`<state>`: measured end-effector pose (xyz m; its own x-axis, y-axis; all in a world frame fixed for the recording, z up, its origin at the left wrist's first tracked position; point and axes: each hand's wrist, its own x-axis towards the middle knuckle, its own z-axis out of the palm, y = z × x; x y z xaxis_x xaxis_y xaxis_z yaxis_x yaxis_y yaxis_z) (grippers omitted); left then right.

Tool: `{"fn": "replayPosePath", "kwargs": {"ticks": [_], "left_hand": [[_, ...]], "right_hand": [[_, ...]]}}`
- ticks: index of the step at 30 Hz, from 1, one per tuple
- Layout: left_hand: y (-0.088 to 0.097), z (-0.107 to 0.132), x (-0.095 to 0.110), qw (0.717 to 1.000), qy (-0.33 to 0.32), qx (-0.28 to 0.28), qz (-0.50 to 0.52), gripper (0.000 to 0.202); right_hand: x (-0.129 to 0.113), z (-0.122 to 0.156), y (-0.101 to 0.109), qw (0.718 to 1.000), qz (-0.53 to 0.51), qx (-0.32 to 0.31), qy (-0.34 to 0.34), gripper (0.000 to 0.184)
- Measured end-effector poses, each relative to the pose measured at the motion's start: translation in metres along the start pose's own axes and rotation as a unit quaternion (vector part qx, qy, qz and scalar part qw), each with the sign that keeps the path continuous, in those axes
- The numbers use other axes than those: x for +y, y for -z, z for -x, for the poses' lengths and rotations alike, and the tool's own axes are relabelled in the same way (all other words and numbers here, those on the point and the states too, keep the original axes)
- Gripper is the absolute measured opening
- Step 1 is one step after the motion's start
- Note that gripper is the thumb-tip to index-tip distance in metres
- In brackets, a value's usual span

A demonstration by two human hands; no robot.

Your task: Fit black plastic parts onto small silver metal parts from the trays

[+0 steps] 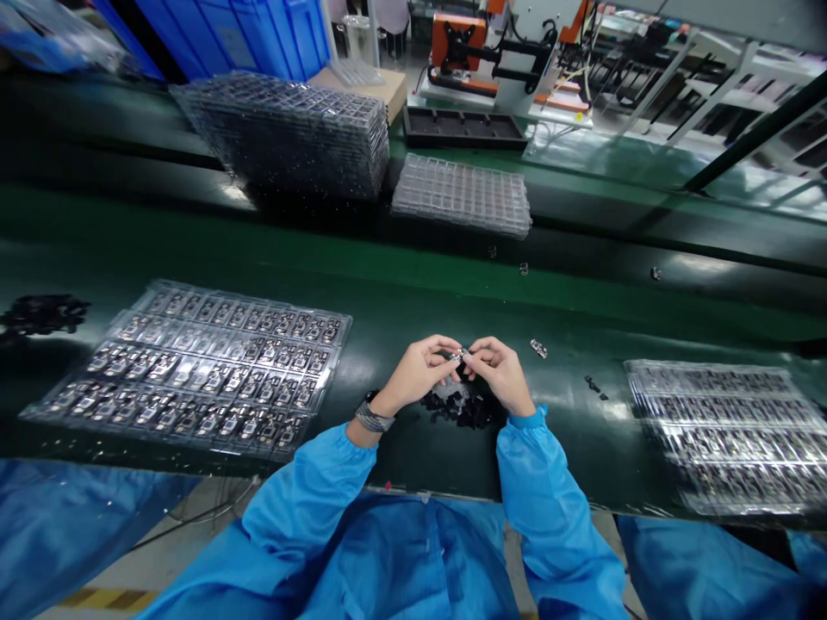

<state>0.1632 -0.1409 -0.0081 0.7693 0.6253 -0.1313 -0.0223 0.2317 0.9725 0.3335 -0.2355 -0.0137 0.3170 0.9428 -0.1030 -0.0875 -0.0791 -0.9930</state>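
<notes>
Near the middle of the green bench, my left hand (pixel 427 370) and my right hand (pixel 496 368) meet, fingertips pinched on one small circuit board (pixel 457 356). Fingers cover most of that board. Just below them lies a heap of small black pieces (pixel 462 406), with some clear bits among it. A loose circuit board (pixel 538 348) rests to the right of my right hand. Left of my left hand is a clear tray (pixel 342 331) filled with rows of similar boards.
Another filled tray (pixel 646 372) lies at the right. Tall stacked clear trays (pixel 310 142), a lower stack (pixel 462 194) and a black tray (pixel 465 129) stand behind. Black pieces (pixel 45 314) are heaped far left. Blue-clothed people (pixel 704 564) sit on both sides.
</notes>
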Motion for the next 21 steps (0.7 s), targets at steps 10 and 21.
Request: {"fn": "replayPosePath", "kwargs": {"ticks": [10,21], "left_hand": [[0.0,0.0,-0.005,1.0,-0.019,0.02,-0.002,0.045],[-0.005,0.002,-0.004,0.998,-0.047,0.039,-0.004,0.039]], "right_hand": [[0.003,0.0,-0.006,1.0,-0.025,-0.006,0.018,0.034],[0.008,0.0,-0.011,0.999,-0.035,0.013,0.015,0.033]]}}
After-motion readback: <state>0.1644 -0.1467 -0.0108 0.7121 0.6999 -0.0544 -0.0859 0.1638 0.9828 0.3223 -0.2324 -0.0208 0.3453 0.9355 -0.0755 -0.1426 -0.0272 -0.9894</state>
